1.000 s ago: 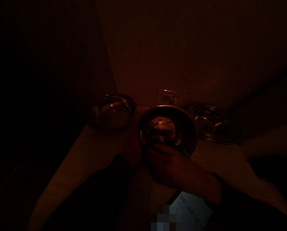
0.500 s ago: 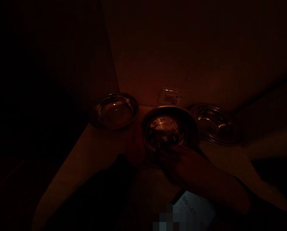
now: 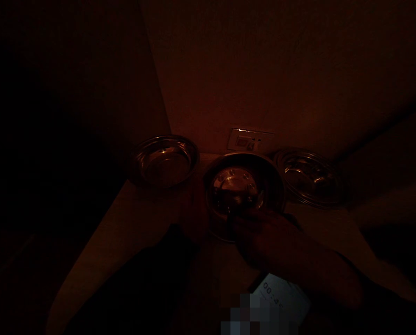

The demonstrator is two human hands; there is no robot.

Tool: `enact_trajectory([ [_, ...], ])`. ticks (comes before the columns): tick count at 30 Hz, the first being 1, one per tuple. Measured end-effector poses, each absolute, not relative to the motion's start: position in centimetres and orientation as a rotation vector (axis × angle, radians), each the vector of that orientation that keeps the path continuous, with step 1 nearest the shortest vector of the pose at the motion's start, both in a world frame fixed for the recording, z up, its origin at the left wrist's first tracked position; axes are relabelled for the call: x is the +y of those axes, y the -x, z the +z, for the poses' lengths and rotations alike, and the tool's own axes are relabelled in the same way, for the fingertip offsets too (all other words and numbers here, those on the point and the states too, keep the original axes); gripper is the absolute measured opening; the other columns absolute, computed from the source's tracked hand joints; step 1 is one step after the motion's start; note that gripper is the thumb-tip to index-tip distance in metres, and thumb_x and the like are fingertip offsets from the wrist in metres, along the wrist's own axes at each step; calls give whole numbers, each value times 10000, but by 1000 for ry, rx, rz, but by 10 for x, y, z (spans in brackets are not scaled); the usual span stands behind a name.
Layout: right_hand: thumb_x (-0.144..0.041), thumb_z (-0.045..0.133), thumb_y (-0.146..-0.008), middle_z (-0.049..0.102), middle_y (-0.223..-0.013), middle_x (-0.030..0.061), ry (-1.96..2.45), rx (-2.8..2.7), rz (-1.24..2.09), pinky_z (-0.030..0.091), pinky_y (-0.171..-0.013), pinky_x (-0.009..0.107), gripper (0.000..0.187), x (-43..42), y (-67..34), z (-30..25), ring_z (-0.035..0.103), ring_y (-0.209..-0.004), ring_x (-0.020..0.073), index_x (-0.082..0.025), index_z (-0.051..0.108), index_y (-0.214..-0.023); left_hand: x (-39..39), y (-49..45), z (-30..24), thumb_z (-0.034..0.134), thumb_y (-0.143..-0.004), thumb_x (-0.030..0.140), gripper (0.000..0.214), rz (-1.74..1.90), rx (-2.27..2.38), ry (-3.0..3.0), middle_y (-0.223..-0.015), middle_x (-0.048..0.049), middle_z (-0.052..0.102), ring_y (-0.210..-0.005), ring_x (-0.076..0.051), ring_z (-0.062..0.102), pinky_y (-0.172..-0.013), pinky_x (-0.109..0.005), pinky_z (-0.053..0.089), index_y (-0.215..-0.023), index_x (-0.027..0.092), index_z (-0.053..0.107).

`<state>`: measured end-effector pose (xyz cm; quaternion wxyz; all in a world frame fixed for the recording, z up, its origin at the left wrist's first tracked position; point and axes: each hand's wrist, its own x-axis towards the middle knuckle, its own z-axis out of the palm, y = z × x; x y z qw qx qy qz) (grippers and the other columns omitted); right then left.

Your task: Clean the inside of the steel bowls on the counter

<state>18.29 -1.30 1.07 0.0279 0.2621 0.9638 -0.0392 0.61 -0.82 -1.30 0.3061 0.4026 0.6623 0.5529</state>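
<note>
In very dim light a deep steel bowl (image 3: pixel 280 184) stands in the middle of the table, its shiny round bottom (image 3: pixel 236 179) catching a reddish glow. My left hand (image 3: pixel 194 211) lies against the bowl's left side, apparently gripping it, its fingers barely visible in the dark. Over the bowl's front rim reaches my right hand (image 3: pixel 258 232), fingers bunched together and pointing inward. What those fingers hold, if anything, is hidden in shadow. Below my right forearm lies a lit phone (image 3: pixel 287 298) with timer digits, partly covered by blurred blocks.
A shallower steel bowl (image 3: pixel 168 170) sits at the back left of the wooden table (image 3: pixel 103 251). Several stacked steel plates or dishes (image 3: pixel 310 179) rest at the back right. A socket plate (image 3: pixel 250 139) is fixed to the wall behind.
The scene has become darker, and the lower part of the bowl's shiny bottom is now dark. Both hands stay almost in place; the view shifts very slightly.
</note>
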Motion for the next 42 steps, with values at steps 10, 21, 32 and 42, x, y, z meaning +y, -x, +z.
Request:
enact_trajectory([
  [10, -165, 586, -867, 663, -1176, 72, -855, 2985, -64, 489, -797, 425, 294, -18, -183, 8, 582, -976, 268, -179, 606, -1160, -8, -6, -18, 293, -944, 472, 470, 1480, 1761, -1058, -785, -63, 695, -796, -209, 659, -791, -357, 544, -784, 193, 635],
  [21, -152, 556, -880, 680, -1144, 88, -942, 2973, -9, 469, -817, 439, 296, -19, -175, 7, 587, -1008, 282, -165, 613, -1170, -4, -5, -12, 297, -943, 487, 463, 1391, 1830, -1074, -679, -47, 644, -694, -203, 626, -689, -337, 536, -712, 205, 581],
  [32, -201, 501, -927, 662, -1193, 66, -863, 3039, -184, 451, -868, 415, 240, -10, -175, 15, 568, -1053, 248, -194, 623, -1133, -2, -5, -15, 306, -938, 491, 448, 1453, 1747, -1059, -730, -42, 655, -742, -192, 618, -728, -321, 520, -758, 202, 598],
  [42, -188, 511, -918, 624, -1288, 69, -917, 3027, -167, 434, -916, 456, 328, -12, -172, 10, 529, -1141, 278, -189, 578, -1239, -5, -8, -14, 338, -940, 407, 366, 1413, 1836, -1074, -720, -39, 652, -742, -199, 626, -733, -336, 520, -775, 209, 597],
])
